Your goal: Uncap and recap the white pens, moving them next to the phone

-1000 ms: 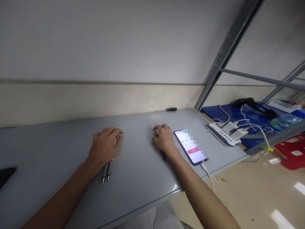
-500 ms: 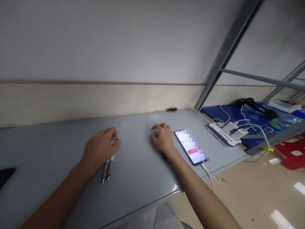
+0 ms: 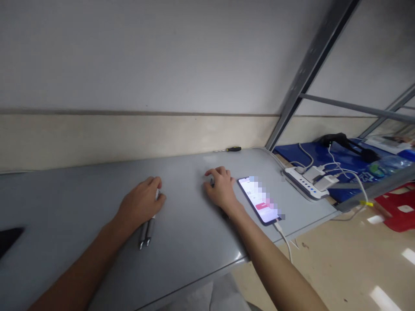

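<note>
My left hand (image 3: 141,199) rests on the desk at centre left, fingers curled down over two pens (image 3: 147,231). The pens lie side by side, their grey lower barrels and silver ends showing below the palm. A pale part of one pen shows between thumb and index finger. My right hand (image 3: 222,186) is bent in a claw on the desk, with a small grey end of what looks like a pen (image 3: 212,182) between thumb and fingers. Most of that object is hidden under the palm. Just right of this hand lies a lit phone (image 3: 259,201) on a white cable.
By the wall lies a screwdriver (image 3: 234,149) with a black and yellow handle. A white power strip (image 3: 304,183) with plugged-in chargers sits at the desk's right end. Beyond it stand a metal frame post (image 3: 304,73) and a blue surface (image 3: 292,152). A dark object (image 3: 9,239) is at far left.
My left hand has shifted slightly, its fingers lower over the pens. The right index finger has lifted a little away from the thumb. The pens and phone stay in place.
</note>
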Demonstrator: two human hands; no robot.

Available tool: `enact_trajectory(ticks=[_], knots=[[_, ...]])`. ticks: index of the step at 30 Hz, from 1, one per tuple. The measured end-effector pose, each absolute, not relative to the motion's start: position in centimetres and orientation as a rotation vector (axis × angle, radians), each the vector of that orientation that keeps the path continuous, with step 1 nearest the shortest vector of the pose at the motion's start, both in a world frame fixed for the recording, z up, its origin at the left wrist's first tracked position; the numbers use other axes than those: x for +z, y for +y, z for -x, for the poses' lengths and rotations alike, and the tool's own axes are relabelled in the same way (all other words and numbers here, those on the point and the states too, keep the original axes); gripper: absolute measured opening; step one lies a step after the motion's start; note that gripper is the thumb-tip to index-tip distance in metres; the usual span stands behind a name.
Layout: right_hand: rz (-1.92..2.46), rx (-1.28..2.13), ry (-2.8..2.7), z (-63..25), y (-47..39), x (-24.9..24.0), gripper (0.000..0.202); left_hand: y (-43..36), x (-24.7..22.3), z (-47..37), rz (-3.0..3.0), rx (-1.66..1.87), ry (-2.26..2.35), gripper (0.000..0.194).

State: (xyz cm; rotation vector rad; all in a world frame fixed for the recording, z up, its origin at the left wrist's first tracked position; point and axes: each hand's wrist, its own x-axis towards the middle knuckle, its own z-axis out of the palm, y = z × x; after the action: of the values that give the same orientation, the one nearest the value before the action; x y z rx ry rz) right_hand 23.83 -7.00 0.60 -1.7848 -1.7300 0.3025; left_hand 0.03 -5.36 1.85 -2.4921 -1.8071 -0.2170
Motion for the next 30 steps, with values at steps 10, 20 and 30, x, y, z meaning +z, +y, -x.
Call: enact_trajectory(ticks=[10,20,30], knots=[[1.772,0.332,-1.737,-23.5,-7.1,0.7,0.028,-5.1,1.2,0.2,2.508,-0.351,-1.764,0.015],[1.763,0.352,-1.751,-23.4,-7.1,0.7,0.028,-5.8,1.6,-0.7,2.520,-0.400,-1.784,0.013],[1.768,0.354,-1.782,-23.1,-7.4,0.8,0.027,-5.8,1.7,-0.9,2.511,-0.401,-1.816,0.010]])
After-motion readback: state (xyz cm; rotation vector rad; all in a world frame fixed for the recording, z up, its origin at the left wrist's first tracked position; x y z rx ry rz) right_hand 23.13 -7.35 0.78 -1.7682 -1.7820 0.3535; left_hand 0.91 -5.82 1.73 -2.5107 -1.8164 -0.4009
